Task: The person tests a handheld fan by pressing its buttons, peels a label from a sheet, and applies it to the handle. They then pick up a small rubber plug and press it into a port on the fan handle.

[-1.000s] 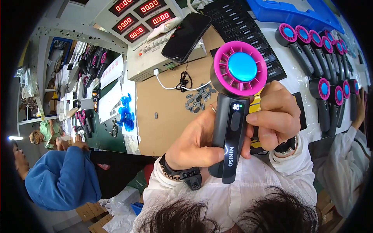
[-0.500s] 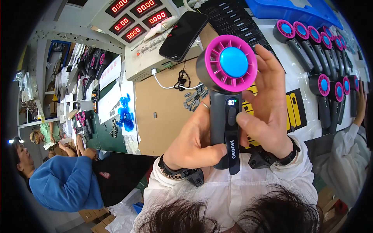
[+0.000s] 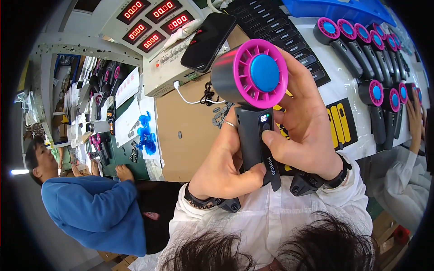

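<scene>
In front of my chest is a handheld fan [image 3: 264,72] with a magenta grille, a blue centre cap and a dark grey handle with a small lit display. My left hand [image 3: 219,169] is closed around the lower handle, thumb across its front. My right hand [image 3: 305,131] grips it from the other side. Its thumb lies on the button below the display, while the other fingers reach up behind the fan head and are partly hidden. A dark strip hangs off the handle's lower end. Small grey pieces [image 3: 219,118] lie on the brown board just beyond my left hand.
A meter box with red number displays [image 3: 153,40] stands at the back, a black phone [image 3: 209,41] resting on it. Several similar fans [image 3: 346,56] lie at right near a blue tray [image 3: 339,11]. A co-worker in blue [image 3: 90,212] is at left; another person's hand [image 3: 413,117] is at far right.
The fan head has tilted and turned to the right, showing more of its dark side. My right thumb has moved onto the button. The co-worker in blue has shifted and raised their head.
</scene>
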Motion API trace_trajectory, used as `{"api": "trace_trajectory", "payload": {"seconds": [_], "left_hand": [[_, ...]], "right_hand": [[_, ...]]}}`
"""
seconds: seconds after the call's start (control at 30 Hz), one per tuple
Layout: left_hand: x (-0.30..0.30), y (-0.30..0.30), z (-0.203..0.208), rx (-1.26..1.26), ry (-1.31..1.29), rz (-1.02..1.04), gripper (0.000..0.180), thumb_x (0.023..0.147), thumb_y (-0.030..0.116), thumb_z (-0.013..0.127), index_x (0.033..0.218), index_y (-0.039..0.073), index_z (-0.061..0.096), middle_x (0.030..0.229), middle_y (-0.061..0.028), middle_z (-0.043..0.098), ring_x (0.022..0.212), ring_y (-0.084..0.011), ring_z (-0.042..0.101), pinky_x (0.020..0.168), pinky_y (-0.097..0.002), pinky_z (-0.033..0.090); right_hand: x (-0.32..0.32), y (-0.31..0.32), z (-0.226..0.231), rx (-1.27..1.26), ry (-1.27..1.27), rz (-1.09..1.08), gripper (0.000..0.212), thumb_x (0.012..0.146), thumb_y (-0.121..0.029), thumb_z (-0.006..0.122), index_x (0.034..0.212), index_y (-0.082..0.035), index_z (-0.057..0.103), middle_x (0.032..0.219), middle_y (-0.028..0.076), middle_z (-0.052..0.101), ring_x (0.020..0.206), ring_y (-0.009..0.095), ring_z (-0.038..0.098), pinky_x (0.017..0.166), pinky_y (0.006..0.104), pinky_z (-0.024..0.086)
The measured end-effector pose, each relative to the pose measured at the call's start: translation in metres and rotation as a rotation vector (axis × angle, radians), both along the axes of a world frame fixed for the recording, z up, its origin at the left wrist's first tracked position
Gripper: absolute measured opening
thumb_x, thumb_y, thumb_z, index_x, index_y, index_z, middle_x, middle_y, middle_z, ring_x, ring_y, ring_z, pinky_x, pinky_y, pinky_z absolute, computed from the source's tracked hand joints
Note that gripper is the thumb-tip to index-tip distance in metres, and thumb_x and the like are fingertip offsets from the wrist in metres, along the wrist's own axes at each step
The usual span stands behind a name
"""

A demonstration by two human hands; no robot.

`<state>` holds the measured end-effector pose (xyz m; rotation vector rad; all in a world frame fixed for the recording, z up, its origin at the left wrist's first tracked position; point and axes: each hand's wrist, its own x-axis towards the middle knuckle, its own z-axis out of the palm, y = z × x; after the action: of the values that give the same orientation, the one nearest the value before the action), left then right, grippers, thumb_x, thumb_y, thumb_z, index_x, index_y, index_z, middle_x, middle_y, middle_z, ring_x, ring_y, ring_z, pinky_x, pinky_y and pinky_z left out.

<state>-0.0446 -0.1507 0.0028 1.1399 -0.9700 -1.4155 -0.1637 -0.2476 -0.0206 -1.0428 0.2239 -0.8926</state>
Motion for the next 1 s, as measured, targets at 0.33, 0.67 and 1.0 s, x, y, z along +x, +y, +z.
{"api": "trace_trajectory", "payload": {"seconds": [0.33,0.67,1.0], "left_hand": [[0.002,-0.0016,-0.0069,-0.025,-0.077,-0.033,0.083,0.067,-0.002,0.053,0.136,0.002,0.008,0.118,-0.0086,0.04,0.105,-0.0136,0.045,0.086,-0.0241,0.039],[-0.0023,-0.0009,-0.0063,-0.011,-0.032,0.04,0.08,0.068,-0.004,0.053,0.135,0.002,0.01,0.116,-0.0084,0.042,0.105,-0.0136,0.045,0.085,-0.0243,0.04],[-0.0011,-0.0038,-0.0087,-0.066,-0.095,0.016,0.071,0.067,-0.005,0.05,0.13,0.001,0.019,0.111,-0.0093,0.044,0.103,-0.0154,0.047,0.085,-0.0259,0.04]], "right_hand": [[-0.001,-0.0017,-0.008,0.007,-0.018,0.025,0.082,0.063,0.008,0.05,0.137,-0.001,0.018,0.134,0.013,0.032,0.123,0.023,0.038,0.095,0.0334,0.041],[0.001,0.0002,-0.0061,0.073,-0.023,0.056,0.084,0.062,0.009,0.05,0.138,-0.001,0.015,0.136,0.012,0.03,0.124,0.022,0.037,0.086,0.0268,0.044],[-0.0005,-0.0013,-0.0094,-0.058,0.045,0.029,0.09,0.06,0.008,0.053,0.14,-0.001,0.012,0.138,0.011,0.027,0.12,0.02,0.04,0.068,0.018,0.041]]}}
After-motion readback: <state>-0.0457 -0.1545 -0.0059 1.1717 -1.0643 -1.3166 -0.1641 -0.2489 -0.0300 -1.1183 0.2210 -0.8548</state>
